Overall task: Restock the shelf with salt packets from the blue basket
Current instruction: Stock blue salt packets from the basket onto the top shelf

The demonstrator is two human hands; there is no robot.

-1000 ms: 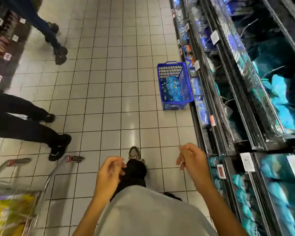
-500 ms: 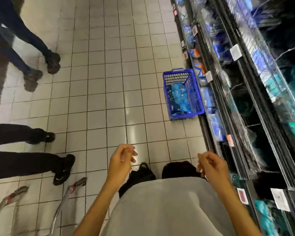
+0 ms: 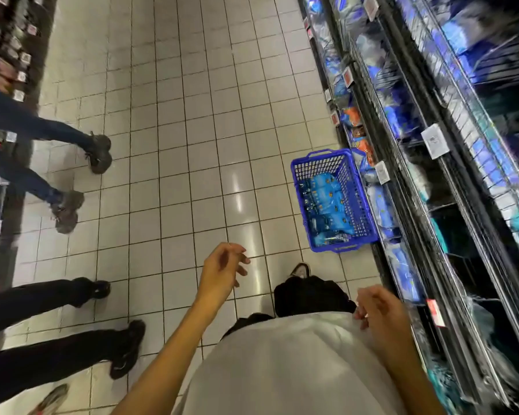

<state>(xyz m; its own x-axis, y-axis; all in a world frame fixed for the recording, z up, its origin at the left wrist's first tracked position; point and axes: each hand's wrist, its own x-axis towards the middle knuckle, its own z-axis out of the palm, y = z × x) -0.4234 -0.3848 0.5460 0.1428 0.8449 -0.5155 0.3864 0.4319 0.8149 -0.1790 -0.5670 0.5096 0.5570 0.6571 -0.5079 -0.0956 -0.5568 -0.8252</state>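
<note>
1. Left hand [image 3: 222, 274]: raised over the tiled floor [image 3: 174, 139], fingers [image 3: 241, 258] loosely curled and slack, gripping nothing.

2. Blue basket [image 3: 360, 217]: stands on the floor, its right wall just beside the foot of the shelf. Its long axis runs along the aisle, parallel to the shelf front, open mouth upward.

3. Salt packets [image 3: 327, 211]: blue pouches lying flat in a loose heap across the basket bottom, piled more toward its near end. Most appear to lie with their long sides across the basket, though blur makes single orientations uncertain. Judgement: a filled pouch is likely dense for its size, soft-sided and yielding, with a smooth film that may slip; best taken across the middle of the body, thumb on one face and fingers on the other, rather than by a sealed edge.

4. Right hand [image 3: 381, 316]: held near the waist, close to the shelf's lower front edge, fingers loosely bent, nothing in them.

5. Shelf [image 3: 450, 175]: tiered wire racks along the right, with blue and teal packets and dark gaps between them.
</note>
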